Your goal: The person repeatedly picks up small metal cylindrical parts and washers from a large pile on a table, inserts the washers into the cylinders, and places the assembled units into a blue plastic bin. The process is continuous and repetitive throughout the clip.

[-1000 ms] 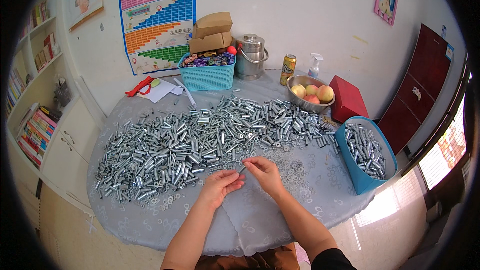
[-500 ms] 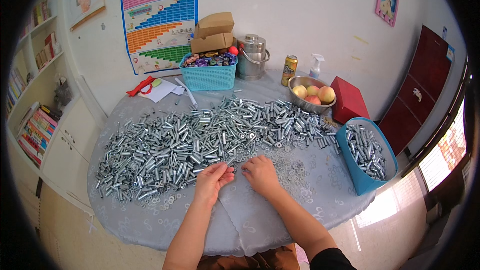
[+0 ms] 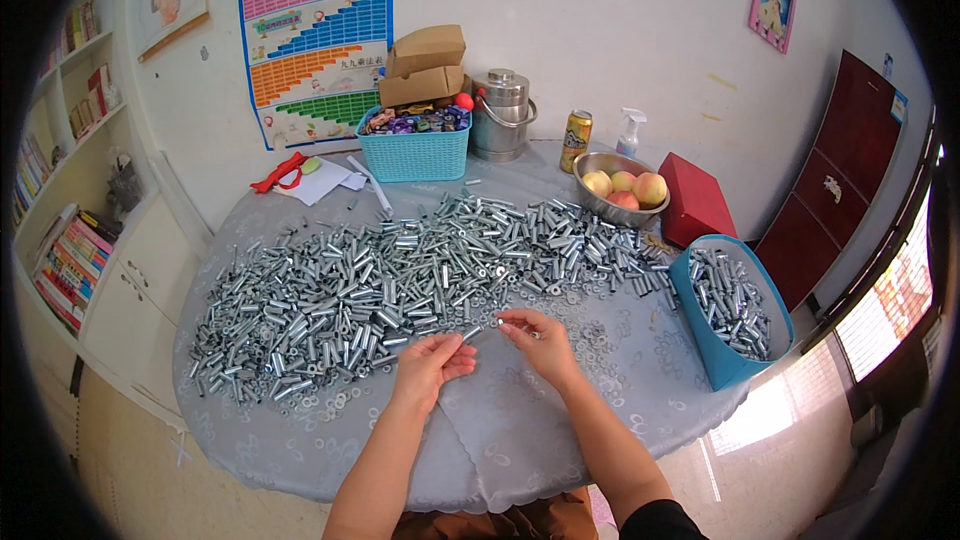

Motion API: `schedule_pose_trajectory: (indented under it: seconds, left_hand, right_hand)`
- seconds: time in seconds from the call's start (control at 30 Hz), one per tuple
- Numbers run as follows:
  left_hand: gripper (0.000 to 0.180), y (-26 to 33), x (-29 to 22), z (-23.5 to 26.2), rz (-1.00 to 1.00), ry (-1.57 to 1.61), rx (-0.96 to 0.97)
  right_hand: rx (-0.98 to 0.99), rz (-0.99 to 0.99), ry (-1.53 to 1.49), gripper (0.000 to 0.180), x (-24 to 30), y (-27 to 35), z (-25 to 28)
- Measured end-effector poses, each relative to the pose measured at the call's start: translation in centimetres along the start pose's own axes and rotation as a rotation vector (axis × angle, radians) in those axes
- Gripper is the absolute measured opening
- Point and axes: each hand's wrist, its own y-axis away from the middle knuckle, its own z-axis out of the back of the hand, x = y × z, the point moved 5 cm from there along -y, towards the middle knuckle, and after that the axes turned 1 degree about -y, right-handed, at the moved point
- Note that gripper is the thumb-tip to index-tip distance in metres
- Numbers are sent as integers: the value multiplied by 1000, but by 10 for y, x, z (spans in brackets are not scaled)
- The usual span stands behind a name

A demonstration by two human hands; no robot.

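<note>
My left hand (image 3: 430, 368) pinches a short silver metal sleeve (image 3: 472, 333) between thumb and fingers, its far end tilted up to the right. Close by, my right hand (image 3: 540, 345) is closed on a small shiny metal piece (image 3: 500, 322); the fingers hide most of it, so its exact kind is unclear. Both hands are just above the near edge of a wide heap of metal sleeves and bolts (image 3: 370, 280). Loose flat washers (image 3: 590, 340) are scattered beside my right hand.
A blue bin (image 3: 712, 365) full of metal sleeves stands at the table's right edge. Behind the heap are a turquoise basket (image 3: 415, 160) of toy cars, a steel pot (image 3: 500, 130), a can (image 3: 576, 140), a bowl (image 3: 600, 205) of fruit and a red box (image 3: 698, 200).
My right hand has lifted a little and shifted right, and a small metal piece now shows at its fingertips. The sleeve in my left hand now points more toward the right hand.
</note>
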Motion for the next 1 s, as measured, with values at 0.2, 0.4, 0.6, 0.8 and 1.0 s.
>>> schedule_pose_trajectory:
  seconds: [0.2, 0.4, 0.6, 0.8, 1.0]
  left_hand:
    - [16, 5, -3, -5, 19, -66, 5]
    - [16, 6, -3, -7, 15, -97, 1]
    - [17, 7, -5, -12, -15, -155, 23]
    - [17, 8, -5, -18, -51, -173, 72]
    - [16, 5, -5, -8, -104, -113, -29]
  right_hand:
    - [72, 171, 89, 21, 19, 7, -3]
    - [95, 211, 100, 21, 23, 8, -1]
    - [126, 192, 223, 16, 20, 8, 0]
    - [130, -229, 180, 45, -15, 4, 6]
    - [215, -90, 81, 40, 3, 8, -2]
